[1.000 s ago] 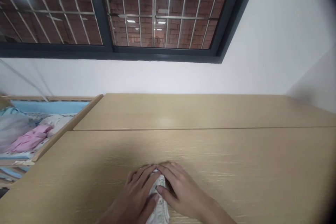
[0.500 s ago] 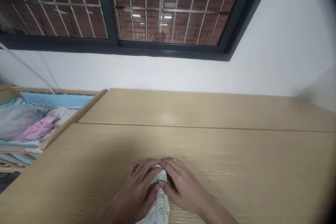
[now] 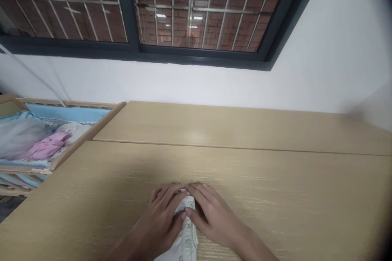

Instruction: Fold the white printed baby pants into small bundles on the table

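- We are pressing both hands palm-down on a small white printed cloth (image 3: 187, 244) lying at the near edge of the table (image 3: 275, 195), right in front of us.
- Our left hand (image 3: 161, 218) is covering the cloth's left side and our right hand (image 3: 214, 218) its right side, with the fingertips meeting over its far end.
- Fingers on both hands are lying extended and close together, flat on the fabric rather than closed around it. The thumbs are touching over the middle, and we cannot tell whether they are pinching a fold.
- Only a narrow strip of cloth is showing between and below the hands. It is looking bunched or folded into a compact bundle.
- We are judging it light, soft and limp, with no stiffness. It will likely sag or spring open if lifted by one corner.
- The wood is looking smooth, so the bundle may be sliding under sideways pressure.
- The better hold is seeming to be along both long sides at once, thumbs on top and fingers tucked beneath.
- A crib (image 3: 76, 147) holding a pink garment (image 3: 45, 149) is standing well apart to the left.
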